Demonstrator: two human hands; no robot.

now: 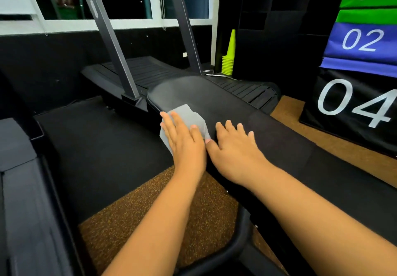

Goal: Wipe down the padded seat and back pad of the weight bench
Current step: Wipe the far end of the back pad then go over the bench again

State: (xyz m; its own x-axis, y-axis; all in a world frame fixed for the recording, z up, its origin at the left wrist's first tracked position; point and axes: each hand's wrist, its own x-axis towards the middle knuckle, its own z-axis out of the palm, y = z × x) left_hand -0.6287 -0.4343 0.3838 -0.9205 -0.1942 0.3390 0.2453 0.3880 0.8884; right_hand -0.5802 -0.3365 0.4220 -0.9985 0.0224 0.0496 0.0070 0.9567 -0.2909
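Note:
The black padded bench pad [214, 101] runs from the lower right up to a rounded end in the middle of the view. A grey cloth [187, 115] lies on its left edge. My left hand [184, 140] presses flat on the cloth with straight fingers. Beside it, my right hand [234, 144] rests flat on the bare pad, fingers spread, its thumb touching the cloth's corner. Part of the cloth is hidden under my left hand.
A black curved treadmill [133, 75] stands just beyond the bench's far end. Stacked plyo boxes marked 02 and 04 [354, 95] stand at the right. Yellow-green cones [229, 58] are stacked against the back wall. Black equipment [19, 189] fills the left side.

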